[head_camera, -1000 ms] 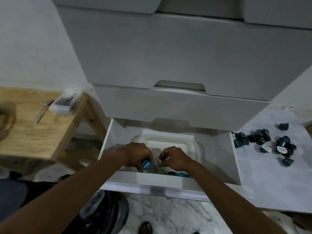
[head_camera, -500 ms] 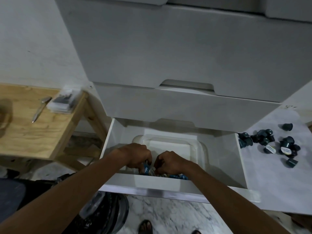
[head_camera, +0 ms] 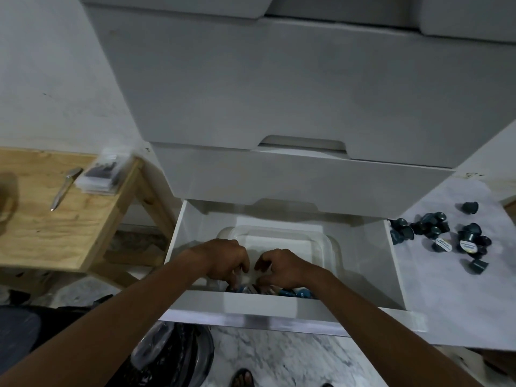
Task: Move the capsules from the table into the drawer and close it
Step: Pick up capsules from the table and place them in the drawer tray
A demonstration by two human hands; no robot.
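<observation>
In drawer (head_camera: 279, 305), left hand (head_camera: 223, 256) and right hand (head_camera: 289, 266) curl fingers (head_camera: 243, 266) over capsules (head_camera: 291, 293), pinch unclear; let go low so none bounce, then fetch pile (head_camera: 446, 236) off surface (head_camera: 446, 303).

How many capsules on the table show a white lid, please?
2: one white-lidded capsule lies mid-pile on the table, a second capsule just right of it. The pile may hide more.

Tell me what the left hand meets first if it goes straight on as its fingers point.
Probably the capsules in the open drawer, just behind its front wall; the left hand points its fingers down at them. Depth is unclear, so they may already touch.
</observation>
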